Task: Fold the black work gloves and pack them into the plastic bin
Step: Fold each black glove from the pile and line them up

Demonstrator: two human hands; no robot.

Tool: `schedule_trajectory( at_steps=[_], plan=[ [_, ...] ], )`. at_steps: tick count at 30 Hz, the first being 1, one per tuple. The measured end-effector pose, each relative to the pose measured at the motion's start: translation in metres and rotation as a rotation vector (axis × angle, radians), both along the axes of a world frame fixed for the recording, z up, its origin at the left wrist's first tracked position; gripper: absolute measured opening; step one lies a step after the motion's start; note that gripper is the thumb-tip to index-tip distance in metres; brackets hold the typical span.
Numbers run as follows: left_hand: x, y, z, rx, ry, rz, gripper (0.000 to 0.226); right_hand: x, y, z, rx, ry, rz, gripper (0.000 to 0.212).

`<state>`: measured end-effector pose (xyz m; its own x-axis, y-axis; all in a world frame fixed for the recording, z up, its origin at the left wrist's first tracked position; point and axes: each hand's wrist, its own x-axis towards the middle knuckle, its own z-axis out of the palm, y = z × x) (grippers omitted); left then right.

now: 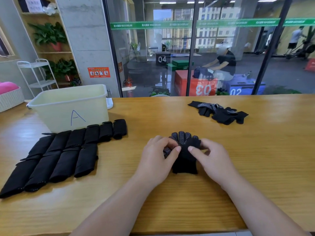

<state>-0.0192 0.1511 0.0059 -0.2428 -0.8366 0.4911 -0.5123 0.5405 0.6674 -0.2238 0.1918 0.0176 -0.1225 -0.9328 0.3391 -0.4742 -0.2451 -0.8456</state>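
Black work glove pair [185,157] lay on worktop [247,159], cuffs toward person. Left grip [156,159] and right grip [211,158] both pinched its fabric.

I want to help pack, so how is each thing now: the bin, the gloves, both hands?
plastic bin: upright, no lid, bottom hidden.
folded gloves: folded, in rows beside the bin, not packed.
loose gloves: unfolded, heaped farther back.
middle gloves: lying on the table, not folded yet.
left hand: pinches the middle gloves.
right hand: pinches the middle gloves.
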Motion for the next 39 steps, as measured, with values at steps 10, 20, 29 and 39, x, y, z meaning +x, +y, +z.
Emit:
schedule_trajectory(
  at_steps=[10,20,29,39],
  plan=[
    [0.004,-0.004,-0.014,-0.050,-0.440,0.036,0.073,-0.020,-0.008,-0.001,0.038,-0.340,-0.389,0.010],
    [0.028,-0.005,-0.010,-0.083,-0.619,0.041,0.052,-0.038,-0.011,-0.002,0.019,-0.527,-0.576,0.005],
    [0.067,-0.011,-0.012,-0.100,-0.491,-0.011,0.057,-0.034,-0.006,0.017,-0.018,-0.338,-0.372,0.009],
    [0.073,-0.012,-0.014,0.010,-0.377,-0.056,0.057,-0.009,-0.005,0.117,-0.062,-0.088,0.105,0.017]
  ],
)
